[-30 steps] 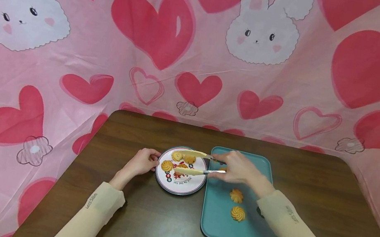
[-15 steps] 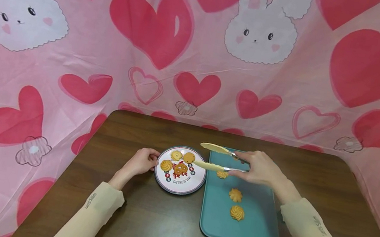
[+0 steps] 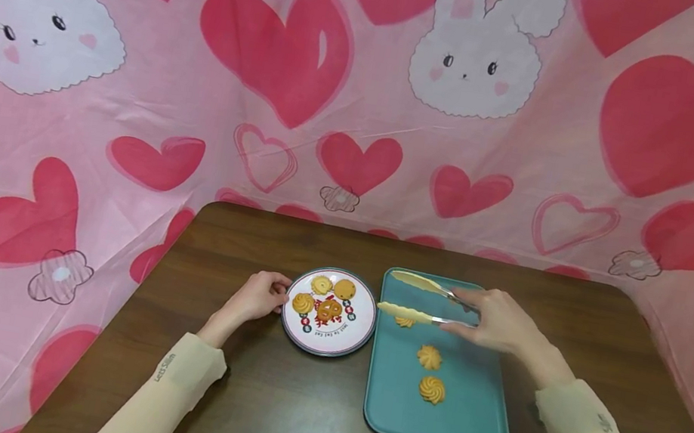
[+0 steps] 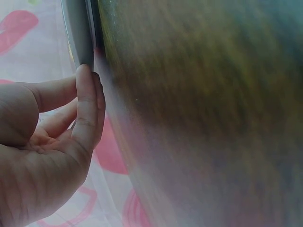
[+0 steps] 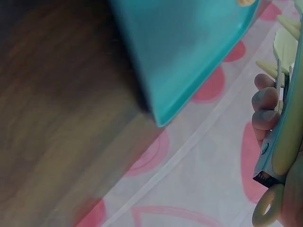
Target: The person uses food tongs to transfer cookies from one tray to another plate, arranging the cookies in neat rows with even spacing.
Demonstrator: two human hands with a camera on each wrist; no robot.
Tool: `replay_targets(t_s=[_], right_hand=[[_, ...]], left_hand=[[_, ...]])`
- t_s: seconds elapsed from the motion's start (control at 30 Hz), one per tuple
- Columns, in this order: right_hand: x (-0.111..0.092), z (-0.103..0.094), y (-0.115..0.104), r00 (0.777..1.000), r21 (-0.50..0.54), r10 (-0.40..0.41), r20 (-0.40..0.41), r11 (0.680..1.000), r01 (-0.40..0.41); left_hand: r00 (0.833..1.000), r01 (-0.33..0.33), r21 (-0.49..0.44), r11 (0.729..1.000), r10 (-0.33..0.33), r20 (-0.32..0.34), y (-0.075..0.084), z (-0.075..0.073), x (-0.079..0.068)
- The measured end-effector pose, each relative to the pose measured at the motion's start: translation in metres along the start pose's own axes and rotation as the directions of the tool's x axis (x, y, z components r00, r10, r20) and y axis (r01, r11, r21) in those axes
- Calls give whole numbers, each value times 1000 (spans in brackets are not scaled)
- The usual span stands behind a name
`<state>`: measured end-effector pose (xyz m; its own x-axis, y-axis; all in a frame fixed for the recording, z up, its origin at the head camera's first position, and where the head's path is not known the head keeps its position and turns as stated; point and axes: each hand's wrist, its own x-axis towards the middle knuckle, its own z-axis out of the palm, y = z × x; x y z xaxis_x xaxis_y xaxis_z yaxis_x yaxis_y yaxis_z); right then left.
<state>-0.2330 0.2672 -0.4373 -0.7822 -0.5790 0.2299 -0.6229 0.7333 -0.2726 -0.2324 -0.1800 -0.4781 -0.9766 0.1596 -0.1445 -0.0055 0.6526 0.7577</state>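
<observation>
My left hand (image 3: 259, 297) pinches the left rim of a round white plate (image 3: 336, 339) with printed decorations; the left wrist view shows fingertips on the plate's edge (image 4: 78, 33). Several cookies lie on this plate, one of them a pretzel-shaped cookie (image 3: 328, 311). My right hand (image 3: 500, 320) grips metal tongs (image 3: 405, 312) with pale yellow tips, spread apart with nothing between them. They hover over the far part of a teal tray (image 3: 400, 409). On the tray are a swirl cookie (image 3: 431, 389), a flower-shaped cookie (image 3: 430, 357) and a cookie (image 3: 404, 323) partly hidden under the tongs.
Plate and tray stand side by side on a dark brown wooden table (image 3: 261, 401). A pink cloth (image 3: 244, 46) with hearts and rabbits hangs behind the table and at its sides.
My right hand has drawn the tongs from above the plate rightward over the tray, uncovering the plate's cookies. The left hand keeps its place at the plate.
</observation>
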Motion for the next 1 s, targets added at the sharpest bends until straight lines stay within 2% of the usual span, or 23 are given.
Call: replay_targets(t_s=[0.3,0.67,1.0], right_hand=[[-16,6,12,999,-10,40,15,999,-40],[-28,14,12,983,34,142,114,989,-147],[-30,18,14,984,27,144,109,989,-148]], left_hand=[[1000,9,-4,1000,-9,1,2,0,0],[1000,20,-13,1000,-20,6,1,1,1],[1000,21,-13,1000,-21,4,0,0,0]])
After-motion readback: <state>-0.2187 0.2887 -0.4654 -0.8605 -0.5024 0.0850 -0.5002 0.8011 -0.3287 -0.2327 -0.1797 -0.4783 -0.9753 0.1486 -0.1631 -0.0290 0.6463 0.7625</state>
